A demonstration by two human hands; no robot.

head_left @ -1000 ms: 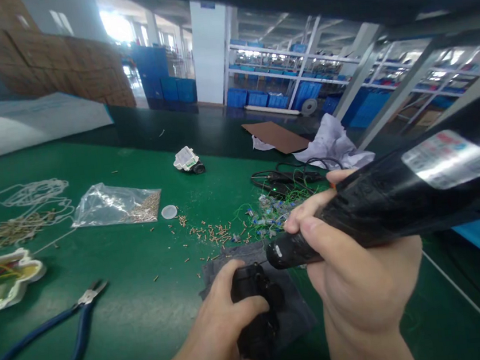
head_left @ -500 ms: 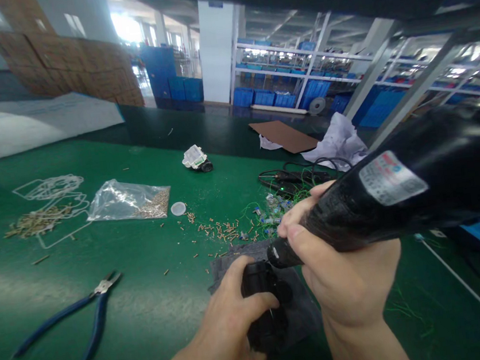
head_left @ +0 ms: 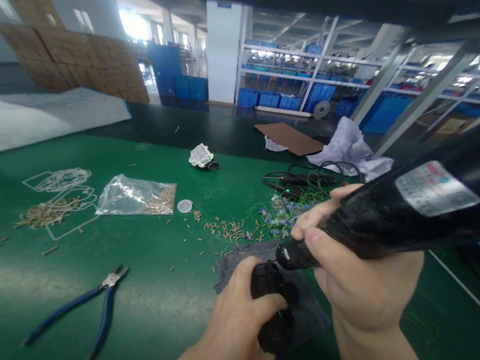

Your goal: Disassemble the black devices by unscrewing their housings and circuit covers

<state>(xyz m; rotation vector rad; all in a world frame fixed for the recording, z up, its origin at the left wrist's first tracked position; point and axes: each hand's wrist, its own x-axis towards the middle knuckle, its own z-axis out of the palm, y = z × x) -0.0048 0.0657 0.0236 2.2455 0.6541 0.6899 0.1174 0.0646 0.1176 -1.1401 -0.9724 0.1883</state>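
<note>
My left hand [head_left: 234,325] is wrapped round a small black part [head_left: 271,300] that rests on a grey cloth [head_left: 278,291] on the green bench. My right hand [head_left: 364,281] grips a large black power tool [head_left: 404,213] with a silver label. The tool's tip points left and sits just above the black part, close to my left thumb. Whether the tip touches the part is not clear.
Blue-handled pliers [head_left: 86,313] lie at the left front. A clear bag of small brass pieces [head_left: 137,194], loose brass pieces [head_left: 223,228], green wires with blue connectors [head_left: 282,212] and a black cable [head_left: 304,178] lie behind my hands. Crumpled white paper [head_left: 349,147] and cardboard [head_left: 291,138] sit at the back.
The view has shifted left, so bench items appear further right. Both hands keep their grips; the tool tip stays over the black part.
</note>
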